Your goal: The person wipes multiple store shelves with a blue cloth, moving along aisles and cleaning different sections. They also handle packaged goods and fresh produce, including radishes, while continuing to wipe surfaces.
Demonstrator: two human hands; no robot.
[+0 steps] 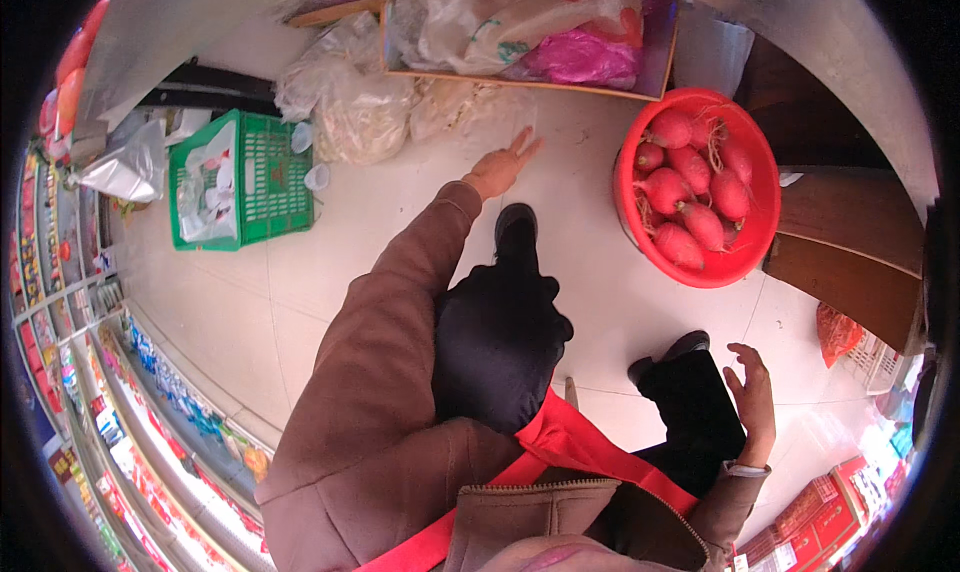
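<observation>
My left hand (504,168) reaches forward over the tiled floor, fingers apart and holding nothing. Just beyond it, clear plastic bags (480,110) of pale contents rest against the front of an open box (525,84). That box holds plastic sacks and a bright pink bag (581,58). To the right stands a round red plastic tub (739,275) with several large red radishes (690,170), roots still on. My right hand (752,392) hovers beside my right knee, fingers loosely curled and apart, with nothing in it.
A green plastic shopping basket (277,182) lined with a white bag stands at left. Store shelves (172,422) of packaged goods run along the left. Brown cardboard (847,272) leans right of the tub. Red boxes (817,512) stand at lower right, near an orange net bag (836,332).
</observation>
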